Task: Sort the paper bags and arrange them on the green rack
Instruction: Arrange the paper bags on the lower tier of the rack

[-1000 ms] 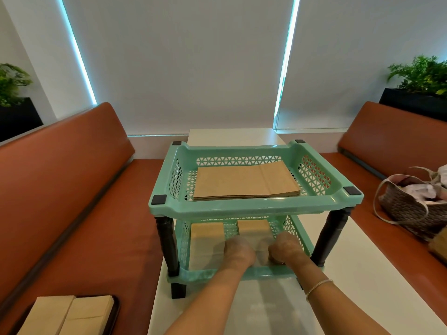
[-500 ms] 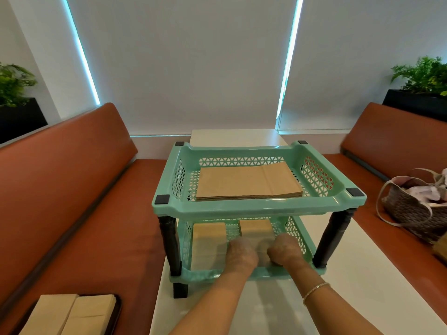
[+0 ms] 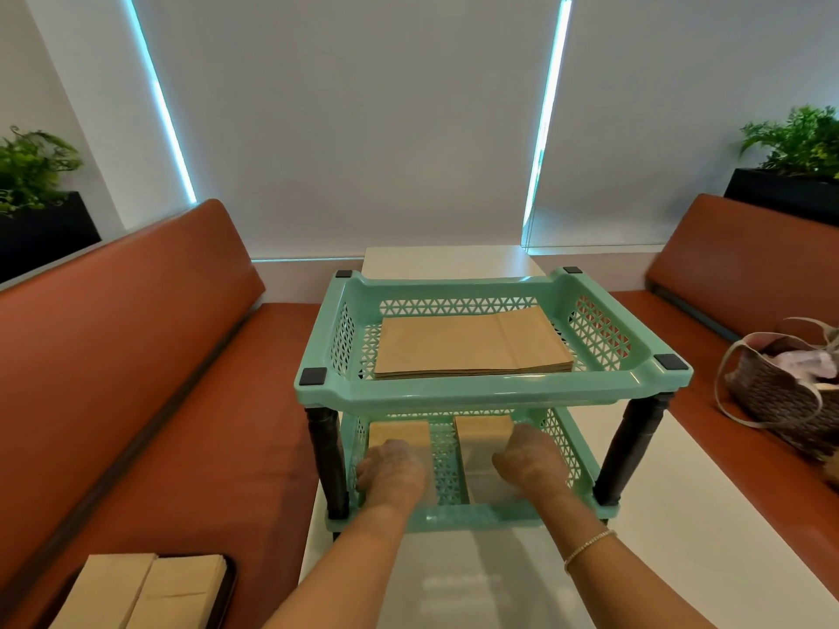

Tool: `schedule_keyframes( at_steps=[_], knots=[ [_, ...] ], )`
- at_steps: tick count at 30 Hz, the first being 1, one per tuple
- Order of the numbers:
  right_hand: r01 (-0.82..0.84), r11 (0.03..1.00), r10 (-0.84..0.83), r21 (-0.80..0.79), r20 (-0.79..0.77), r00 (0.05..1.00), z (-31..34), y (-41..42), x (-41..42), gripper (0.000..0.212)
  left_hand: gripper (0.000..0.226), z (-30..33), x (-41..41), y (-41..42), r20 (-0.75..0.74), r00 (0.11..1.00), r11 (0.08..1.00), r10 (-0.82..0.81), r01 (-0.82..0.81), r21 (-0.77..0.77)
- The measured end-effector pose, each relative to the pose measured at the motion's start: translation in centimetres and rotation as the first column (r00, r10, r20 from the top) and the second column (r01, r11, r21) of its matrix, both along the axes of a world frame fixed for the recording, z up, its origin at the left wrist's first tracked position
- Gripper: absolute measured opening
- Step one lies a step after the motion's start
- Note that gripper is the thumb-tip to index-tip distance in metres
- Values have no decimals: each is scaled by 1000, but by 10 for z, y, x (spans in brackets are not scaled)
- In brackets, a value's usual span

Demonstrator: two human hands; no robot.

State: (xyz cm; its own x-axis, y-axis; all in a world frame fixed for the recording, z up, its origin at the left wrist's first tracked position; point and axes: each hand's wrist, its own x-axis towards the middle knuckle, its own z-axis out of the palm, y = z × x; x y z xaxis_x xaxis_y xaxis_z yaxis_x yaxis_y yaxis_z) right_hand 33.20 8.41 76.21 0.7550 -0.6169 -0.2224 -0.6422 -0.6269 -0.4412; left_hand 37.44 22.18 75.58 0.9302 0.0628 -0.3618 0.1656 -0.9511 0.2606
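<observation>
We are at the straightening step — both hands are inside the lower tier of the rack (image 3: 495,387), each on its own stack, and by our reading the bags there are being squared and spaced rather than newly set down. The next move, as we judge it, calls for drawing the hands out under the low upper tier without dragging the paper, then reaching left for the bags that wait on the tray.

Largest first, we count one white bench (image 3: 681,515) carrying the rack, and two red seats (image 3: 136,379), one on each side. One rack, two tiers. One wide stack (image 3: 472,342) of brown bags lies flat in the upper tier. Two narrower stacks sit in the lower tier — the left stack (image 3: 399,431) and the right stack (image 3: 483,429), apart, with bare mesh between them. Two more stacks (image 3: 145,592) lie side by side on one dark tray (image 3: 229,578) on the left seat, not yet sorted. One woven bag (image 3: 772,392) rests on the right seat.

Two hands. The left hand (image 3: 392,469) lies on the left stack, the right hand (image 3: 529,456) on the right stack. The fingers point away from us and are largely hidden, so we cannot tell whether they press flat or pinch the paper.
</observation>
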Motion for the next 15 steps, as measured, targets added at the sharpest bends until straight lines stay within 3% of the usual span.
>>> schedule_keyframes(
  at_steps=[8, 15],
  knots=[
    [34, 999, -33, 30, -21, 999, -4, -1, -5, 17, 38, -8, -1, 1, -11, 999, 999, 38, -38, 7],
    [-35, 992, 48, 123, -101, 994, -11, -6, -10, 21, 45, -12, 0, -4, -22, 998, 995, 64, -66, -77]
  ],
)
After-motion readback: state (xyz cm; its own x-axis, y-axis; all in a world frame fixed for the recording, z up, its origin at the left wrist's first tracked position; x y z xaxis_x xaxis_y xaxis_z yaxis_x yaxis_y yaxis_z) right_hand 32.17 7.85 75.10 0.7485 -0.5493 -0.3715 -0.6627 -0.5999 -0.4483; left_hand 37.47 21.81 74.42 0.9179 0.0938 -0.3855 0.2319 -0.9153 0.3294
